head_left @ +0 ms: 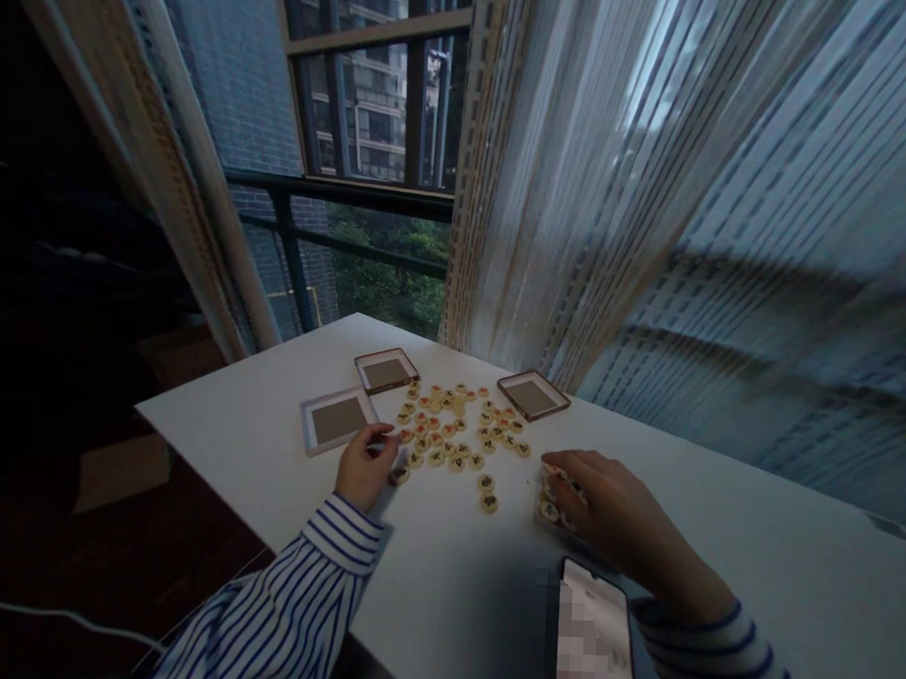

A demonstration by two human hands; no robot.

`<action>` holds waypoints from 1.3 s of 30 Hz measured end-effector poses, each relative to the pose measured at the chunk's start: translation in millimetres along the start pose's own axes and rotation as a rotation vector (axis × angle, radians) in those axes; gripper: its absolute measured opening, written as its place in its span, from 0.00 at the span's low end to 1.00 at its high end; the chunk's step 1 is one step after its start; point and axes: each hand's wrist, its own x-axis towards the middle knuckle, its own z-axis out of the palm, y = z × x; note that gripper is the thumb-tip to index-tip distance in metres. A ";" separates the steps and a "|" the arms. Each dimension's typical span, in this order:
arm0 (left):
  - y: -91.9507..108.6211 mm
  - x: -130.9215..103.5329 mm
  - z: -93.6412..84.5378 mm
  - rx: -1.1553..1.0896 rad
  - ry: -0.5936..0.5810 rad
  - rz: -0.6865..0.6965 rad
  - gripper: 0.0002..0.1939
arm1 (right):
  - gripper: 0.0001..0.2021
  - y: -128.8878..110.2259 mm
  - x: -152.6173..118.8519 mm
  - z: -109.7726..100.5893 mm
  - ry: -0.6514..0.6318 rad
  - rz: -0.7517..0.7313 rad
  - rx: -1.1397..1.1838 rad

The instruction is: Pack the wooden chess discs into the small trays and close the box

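Round wooden xiangqi pieces (458, 463), marked in red or black, lie scattered face up across the middle of the white table. At their left edge is my left hand (364, 468), thumb and index finger drawn together in a pinch beside the pieces; what sits between the fingertips is too small to make out. On the right, a small clear box (546, 525) holds several xiangqi pieces (549, 509). My right hand (603, 501) bends over this box, thumb and fingers closed around a piece at its top. The hand hides much of the box.
Three shallow box lids or trays rest around the pieces: a white one (314, 436) and a brown-edged one (386, 371) at left, another (533, 394) at back right. A phone (598, 626) lies near the front edge. Stringed curtains (550, 184) hang behind the table (231, 420).
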 end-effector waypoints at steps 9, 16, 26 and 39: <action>7.4 35.3 -3.2 0.369 -0.167 0.276 0.14 | 0.14 -12.6 17.2 4.6 -0.050 -0.010 -0.023; 0.7 65.6 13.8 0.503 -0.230 0.320 0.18 | 0.14 -29.2 40.6 1.2 -0.141 -0.080 -0.052; 0.4 64.0 14.5 0.721 -0.347 0.406 0.18 | 0.13 -32.6 55.6 15.8 -0.148 -0.124 -0.033; 10.0 64.0 11.2 0.932 -0.419 0.394 0.11 | 0.13 -30.8 56.8 20.3 -0.173 -0.141 -0.014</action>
